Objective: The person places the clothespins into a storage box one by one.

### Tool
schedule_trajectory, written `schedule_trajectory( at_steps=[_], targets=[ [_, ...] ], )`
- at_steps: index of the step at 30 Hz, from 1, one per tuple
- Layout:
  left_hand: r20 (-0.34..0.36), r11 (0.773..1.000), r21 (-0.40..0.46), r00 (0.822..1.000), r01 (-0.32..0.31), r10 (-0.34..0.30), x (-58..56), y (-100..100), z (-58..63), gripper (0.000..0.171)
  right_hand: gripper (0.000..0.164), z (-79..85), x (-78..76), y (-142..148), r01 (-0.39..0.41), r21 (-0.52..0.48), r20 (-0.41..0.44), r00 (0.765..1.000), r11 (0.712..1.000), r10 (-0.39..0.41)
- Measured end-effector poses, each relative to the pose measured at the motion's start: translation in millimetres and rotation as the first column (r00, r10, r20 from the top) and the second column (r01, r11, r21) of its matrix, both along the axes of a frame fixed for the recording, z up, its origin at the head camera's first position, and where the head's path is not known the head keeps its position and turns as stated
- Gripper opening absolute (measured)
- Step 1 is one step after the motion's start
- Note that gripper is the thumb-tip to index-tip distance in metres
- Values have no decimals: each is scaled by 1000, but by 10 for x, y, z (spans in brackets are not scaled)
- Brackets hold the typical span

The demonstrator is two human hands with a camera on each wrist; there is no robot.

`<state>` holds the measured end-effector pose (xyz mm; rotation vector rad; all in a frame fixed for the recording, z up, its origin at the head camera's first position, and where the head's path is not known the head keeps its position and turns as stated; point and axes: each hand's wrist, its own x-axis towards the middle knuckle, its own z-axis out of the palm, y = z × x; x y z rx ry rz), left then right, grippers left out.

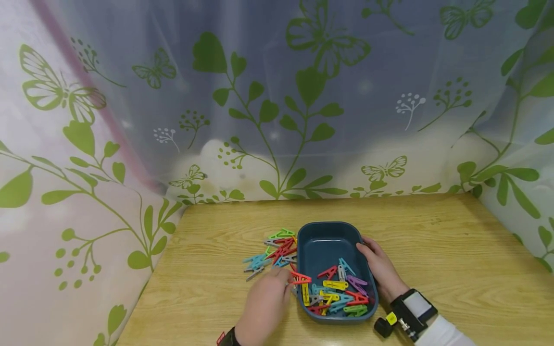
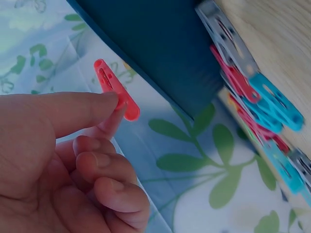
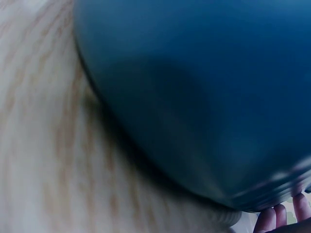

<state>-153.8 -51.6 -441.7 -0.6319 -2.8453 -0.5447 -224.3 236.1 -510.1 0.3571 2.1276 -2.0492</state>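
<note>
Head: pinching a red clip [image 1: 305, 279] in the left hand [image 1: 267, 299] at the left edge of a blue tub [image 1: 329, 247], gripping its right edge with the right hand [image 1: 383, 270]. Left wrist: holding the clip between thumb [image 2: 85, 110] and fingertip. Right wrist: touching the tub with fingers [image 3: 280, 216].

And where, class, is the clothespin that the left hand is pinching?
In the head view, the red clothespin in the left hand shows across the left rim of the blue tub, nearest a yellow clothespin inside.

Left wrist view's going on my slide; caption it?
Left hand pinches a red clothespin near a blue tub, other clothespins alongside.
</note>
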Motion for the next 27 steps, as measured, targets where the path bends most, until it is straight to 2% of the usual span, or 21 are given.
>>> schedule_trajectory(
  at_steps=[5, 8, 19, 27],
  targets=[
    [-7, 996, -58, 997, 72, -73, 10, 139, -18, 14, 67, -2, -5, -1, 3, -5, 2, 1000, 1000, -3],
    [3, 992, -89, 996, 94, -95, 2, 209, -46, 14, 67, 1, -5, -3, 8, -11, 6, 1000, 1000, -8],
    [50, 983, -152, 994, 103, -96, -52, 358, -78, 16, 67, -2, -11, 0, 9, -20, 5, 1000, 1000, -8],
    [74, 986, -114, 991, 118, -110, -98, 390, -102, 18, 66, 1, -11, 4, -2, -6, -3, 1000, 1000, 2]
  ],
)
